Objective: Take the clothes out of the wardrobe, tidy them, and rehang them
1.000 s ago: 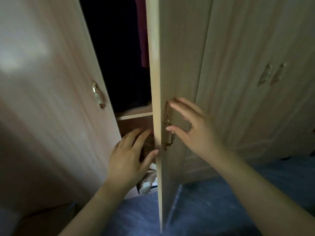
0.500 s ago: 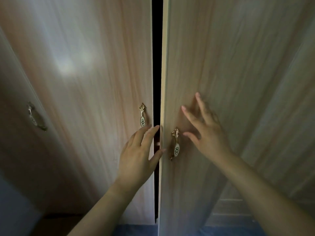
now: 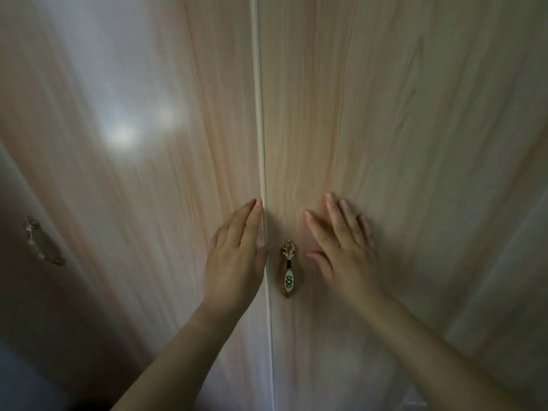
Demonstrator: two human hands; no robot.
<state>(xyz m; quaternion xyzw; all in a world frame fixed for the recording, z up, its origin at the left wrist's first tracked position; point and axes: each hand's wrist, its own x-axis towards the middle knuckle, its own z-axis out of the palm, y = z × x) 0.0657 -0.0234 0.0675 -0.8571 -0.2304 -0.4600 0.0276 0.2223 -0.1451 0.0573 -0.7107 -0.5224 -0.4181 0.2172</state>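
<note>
Two pale wood wardrobe doors fill the head view, and no gap shows along the seam between them. My left hand (image 3: pixel 237 256) lies flat on the left door (image 3: pixel 142 188), fingers beside the seam, and covers that door's handle. My right hand (image 3: pixel 344 247) presses flat on the right door (image 3: pixel 415 143) with fingers spread, just right of its brass and white handle (image 3: pixel 288 269). Neither hand holds anything. The clothes are hidden behind the doors.
Another wardrobe door (image 3: pixel 35 292) stands at the far left with a brass handle (image 3: pixel 43 241). A further door panel (image 3: pixel 510 292) shows at the right edge.
The two doors swung together: wide open a second ago with the dark interior and a red garment showing, a narrow gap half a second ago, none now. Both hands followed them inward.
</note>
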